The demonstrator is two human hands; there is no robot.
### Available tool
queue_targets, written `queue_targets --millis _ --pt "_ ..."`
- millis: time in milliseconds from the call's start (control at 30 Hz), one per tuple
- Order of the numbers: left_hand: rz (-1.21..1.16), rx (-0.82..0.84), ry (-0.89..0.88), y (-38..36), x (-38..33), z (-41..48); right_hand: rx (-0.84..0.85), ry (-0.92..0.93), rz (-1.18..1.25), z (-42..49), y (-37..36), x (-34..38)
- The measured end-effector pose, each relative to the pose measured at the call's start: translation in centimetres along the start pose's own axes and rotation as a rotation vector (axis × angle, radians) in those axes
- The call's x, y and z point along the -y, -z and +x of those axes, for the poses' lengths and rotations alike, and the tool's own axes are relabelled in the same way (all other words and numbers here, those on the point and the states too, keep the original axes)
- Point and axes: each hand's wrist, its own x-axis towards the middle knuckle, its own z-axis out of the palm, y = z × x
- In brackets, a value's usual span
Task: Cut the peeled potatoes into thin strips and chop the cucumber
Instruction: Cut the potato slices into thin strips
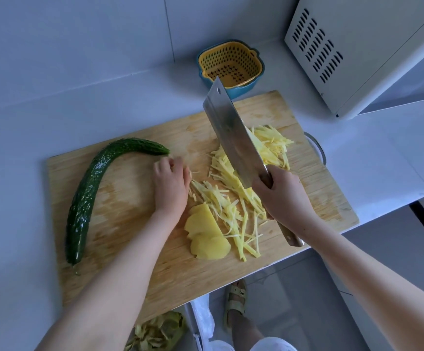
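A wooden cutting board (129, 244) lies on the white counter. A long curved cucumber (89, 196) rests whole along its left side. Thin potato strips (233, 206) are strewn over the middle and right of the board. A small stack of potato slices (205, 234) lies near the front. My right hand (279, 196) grips the handle of a cleaver (231, 138), whose blade is raised and tilted over the strips. My left hand (170, 183) rests on the board with curled fingers, pressing on something small at the left end of the strips.
A yellow strainer in a blue bowl (231, 64) stands behind the board. A white microwave (373, 51) sits at the back right. Potato peelings (155, 333) lie in a bag below the counter edge. My sandalled foot (236, 300) shows on the floor.
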Motion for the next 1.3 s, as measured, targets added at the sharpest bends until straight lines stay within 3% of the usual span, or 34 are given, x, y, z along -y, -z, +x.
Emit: queue_targets --millis 167,300,500,700,933,1300 --pt "-0.129 0.078 -0.173 -1.7 -3.0 3.8 -0.045 -0.021 -0.008 0.5 1.1 -1.4" --pt "-0.293 0.153 -0.141 -1.7 -6.3 6.0 -0.028 -0.040 -0.005 0.6 1.9 -2.1" --pt "-0.276 -0.041 0.010 3.2 -5.2 3.2 0.137 -0.119 0.119 -2.0 2.8 -2.9" --pt "-0.214 0.426 0.259 5.3 -4.9 -5.1 0.304 -0.156 0.216 -4.8 1.2 -3.3" --pt "-0.287 0.298 0.341 5.6 -4.8 -7.9 0.346 -0.172 0.204 -7.5 -0.5 -4.3" --pt "-0.235 0.319 0.288 5.0 -4.6 -6.8 0.347 -0.051 -0.067 -5.9 -1.5 -6.2"
